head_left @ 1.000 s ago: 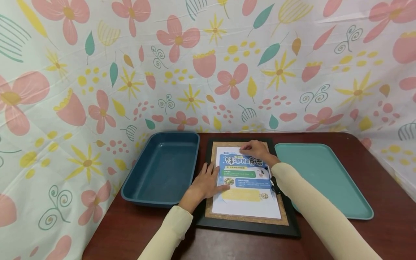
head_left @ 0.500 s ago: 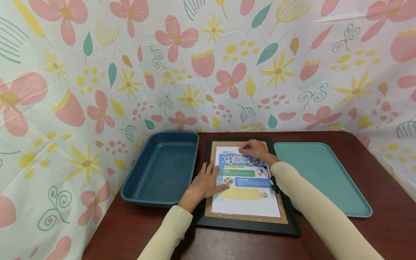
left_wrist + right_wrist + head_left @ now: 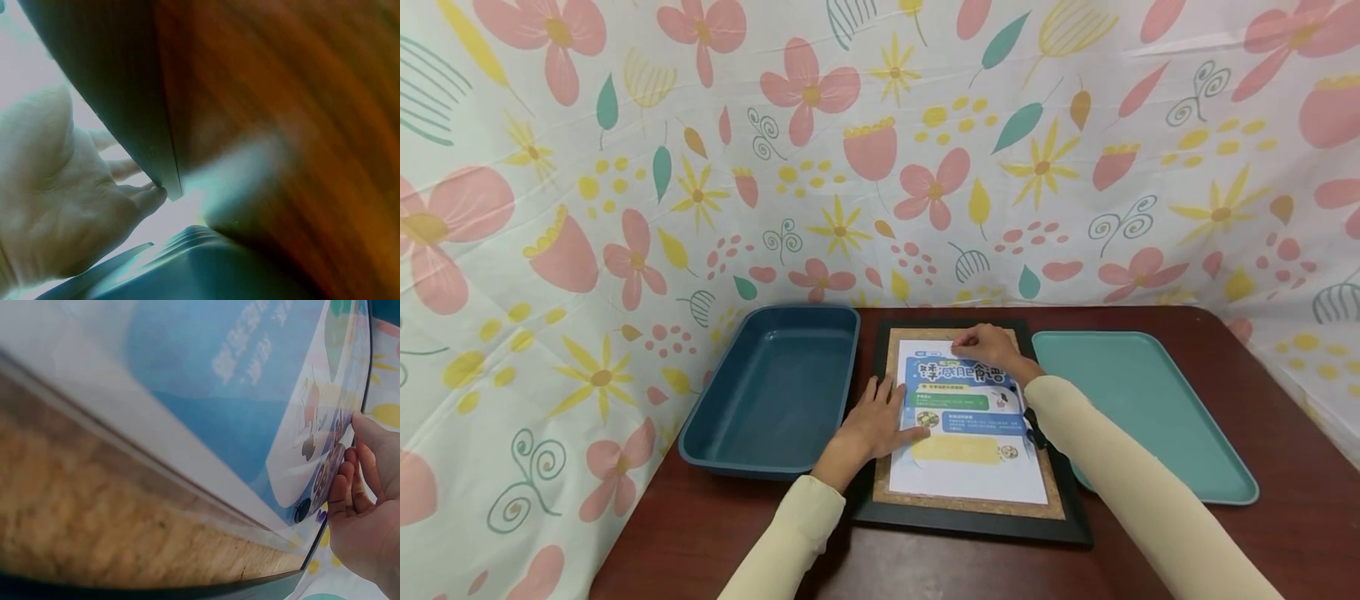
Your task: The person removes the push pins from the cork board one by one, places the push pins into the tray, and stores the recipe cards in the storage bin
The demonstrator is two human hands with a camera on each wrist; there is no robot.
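A printed sheet [image 3: 970,479] under a clear glossy layer lies on a cork board [image 3: 880,467] with a black frame [image 3: 977,527]. My left hand [image 3: 868,425] rests spread over the board's left side, thumb on the sheet; in the left wrist view the palm of the left hand [image 3: 69,187] shows beside the dark frame edge [image 3: 134,106]. At the sheet's top, my right hand [image 3: 992,348] pinches a small thin item, mostly hidden by the fingertips. In the right wrist view, the right hand [image 3: 369,500] has bent fingers at the sheet, near a round black piece [image 3: 302,510].
A deep blue tray [image 3: 775,392] stands left of the board, and a shallow teal tray [image 3: 1150,400] lies to its right, partly behind the right sleeve. The brown table [image 3: 700,533] meets a flower-patterned cloth [image 3: 865,225] at the back.
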